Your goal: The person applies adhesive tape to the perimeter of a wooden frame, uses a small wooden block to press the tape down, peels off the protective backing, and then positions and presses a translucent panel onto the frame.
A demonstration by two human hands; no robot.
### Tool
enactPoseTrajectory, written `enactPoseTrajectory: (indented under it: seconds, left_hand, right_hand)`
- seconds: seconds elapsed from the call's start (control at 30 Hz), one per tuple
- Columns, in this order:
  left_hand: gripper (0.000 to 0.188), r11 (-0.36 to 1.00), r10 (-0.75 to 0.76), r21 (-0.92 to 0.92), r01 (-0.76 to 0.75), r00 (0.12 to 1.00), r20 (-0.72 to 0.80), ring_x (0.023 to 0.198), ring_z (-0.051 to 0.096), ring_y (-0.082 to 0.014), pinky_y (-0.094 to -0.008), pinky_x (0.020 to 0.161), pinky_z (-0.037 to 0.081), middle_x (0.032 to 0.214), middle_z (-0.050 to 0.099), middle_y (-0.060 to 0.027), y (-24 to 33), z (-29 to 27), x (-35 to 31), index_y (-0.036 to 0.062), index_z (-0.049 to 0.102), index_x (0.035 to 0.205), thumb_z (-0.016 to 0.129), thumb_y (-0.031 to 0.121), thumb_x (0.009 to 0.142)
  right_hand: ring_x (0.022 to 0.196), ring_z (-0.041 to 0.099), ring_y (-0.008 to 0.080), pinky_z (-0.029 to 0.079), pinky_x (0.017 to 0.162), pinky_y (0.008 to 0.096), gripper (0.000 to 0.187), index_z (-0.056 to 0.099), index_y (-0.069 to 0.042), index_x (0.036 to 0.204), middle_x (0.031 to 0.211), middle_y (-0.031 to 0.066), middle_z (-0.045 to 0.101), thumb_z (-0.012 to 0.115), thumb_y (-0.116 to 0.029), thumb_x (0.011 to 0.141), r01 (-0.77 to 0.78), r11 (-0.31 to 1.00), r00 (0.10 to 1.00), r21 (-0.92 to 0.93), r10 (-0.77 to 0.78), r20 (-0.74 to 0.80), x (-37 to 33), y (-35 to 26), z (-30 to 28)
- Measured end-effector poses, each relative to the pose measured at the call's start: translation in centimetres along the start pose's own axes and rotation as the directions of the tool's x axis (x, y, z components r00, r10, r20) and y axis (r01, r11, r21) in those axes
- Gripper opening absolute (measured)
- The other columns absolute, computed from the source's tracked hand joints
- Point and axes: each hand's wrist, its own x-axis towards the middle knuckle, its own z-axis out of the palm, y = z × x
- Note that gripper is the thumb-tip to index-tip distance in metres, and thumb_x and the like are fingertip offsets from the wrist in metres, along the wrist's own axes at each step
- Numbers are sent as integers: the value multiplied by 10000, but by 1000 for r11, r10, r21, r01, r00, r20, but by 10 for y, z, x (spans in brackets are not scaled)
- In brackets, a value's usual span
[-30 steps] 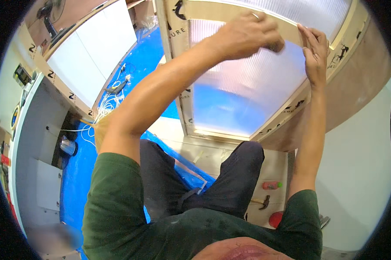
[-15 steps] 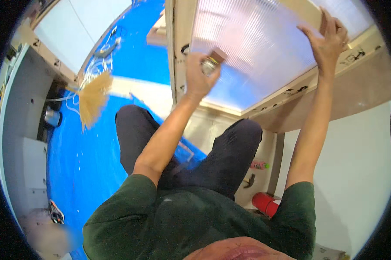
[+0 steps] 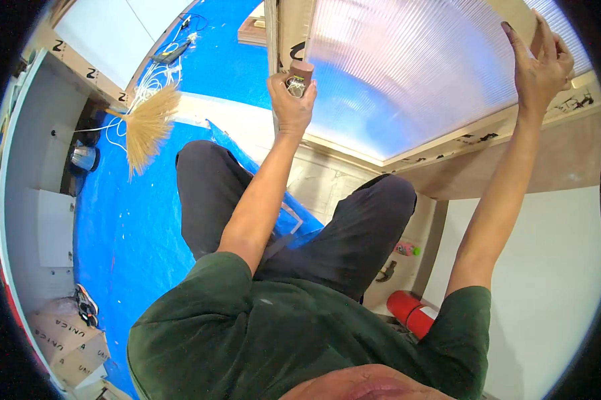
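In my left hand [image 3: 289, 107] is a small brown-topped object [image 3: 302, 69] with a pale patterned side. My fingers wrap round it, and its exact kind is not clear. The hand is beside the left upright of a pale wooden frame [image 3: 327, 157], near a dark curved mark. A ribbed translucent panel [image 3: 394, 87] fills this frame. At the upper right, my right hand [image 3: 546, 67] grips a pale wooden edge [image 3: 514, 15], thumb on the near side and fingers beyond it.
Blue sheeting [image 3: 124, 240] covers the floor at left. A straw broom [image 3: 147, 130] lies by white cables [image 3: 147, 87]. A red cylinder [image 3: 410, 313], a hammer [image 3: 387, 271] and a small pink bottle [image 3: 406, 249] are low at right. Cardboard [image 3: 67, 343] stands lower left.
My left hand has moved left and slightly up from in front of the panel to the frame's left upright, still holding the brown-topped object. My right hand appears farther right, still on the wooden edge.
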Motion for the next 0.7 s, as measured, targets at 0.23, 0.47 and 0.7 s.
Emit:
enactPoseTrajectory:
  seconds: [0.23, 0.47, 0.7]
  left_hand:
    - [594, 998, 60, 10, -60, 998, 1, 1024, 541, -407, -499, 898, 461, 1104, 518, -220, 18, 5, 31, -2, 492, 1149, 903, 149, 747]
    - [542, 982, 188, 32, -186, 980, -69, 981, 538, -380, -482, 860, 461, 1034, 528, -192, 47, -5, 72, -2, 522, 1081, 904, 156, 730]
    - [527, 948, 317, 54, -312, 942, -110, 950, 550, -337, -441, 842, 474, 1030, 519, -165, 92, -2, 113, -14, 529, 1059, 900, 171, 731]
  right_hand:
    - [1146, 527, 253, 434, 1036, 384, 610, 758, -256, 1307, 1164, 87, 570, 950, -410, 749, -31, 990, 999, 140, 32, -10, -5, 6, 0]
    - [1193, 509, 233, 370, 1066, 440, 656, 742, -298, 1331, 1221, 18, 565, 946, -421, 719, -67, 998, 998, 20, 66, 13, -4, -11, -3]
    - [1189, 522, 249, 338, 1081, 490, 628, 752, -345, 1303, 1242, 4, 577, 939, -432, 710, -98, 988, 995, 120, 101, -18, -4, -7, -8]
